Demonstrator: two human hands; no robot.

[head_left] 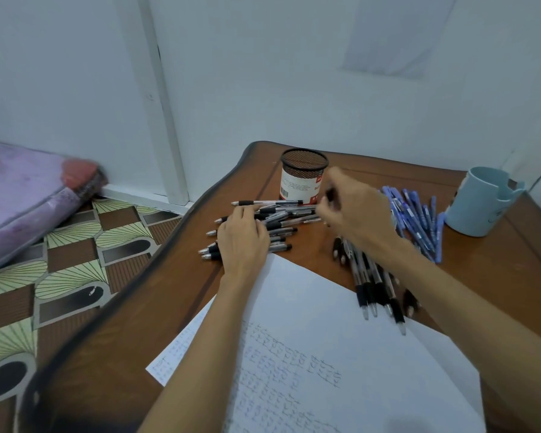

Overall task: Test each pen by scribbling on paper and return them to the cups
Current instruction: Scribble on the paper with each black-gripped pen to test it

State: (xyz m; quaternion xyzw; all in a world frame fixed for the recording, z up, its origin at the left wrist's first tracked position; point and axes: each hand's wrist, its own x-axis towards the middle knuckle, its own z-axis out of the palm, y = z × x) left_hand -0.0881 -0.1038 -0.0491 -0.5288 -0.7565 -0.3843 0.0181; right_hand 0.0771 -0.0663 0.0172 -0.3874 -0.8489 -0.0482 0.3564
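A heap of black pens [281, 214] lies on the wooden table in front of a black mesh cup [303, 179]. My left hand [244, 239] rests on the left end of that heap, fingers curled over several pens. My right hand [353, 210] hovers just right of the cup, blurred, pinching a black pen near its tip. A second bundle of black pens [372, 282] lies under my right forearm. Blue pens [419, 217] fan out beside a light blue mug [481, 201]. White paper [310, 354] covered in scribbles lies near me.
The table [156, 307] has a wavy dark edge on the left, with patterned floor [75, 260] below it. A purple mattress [22, 198] lies on the floor at far left. White walls close off the back.
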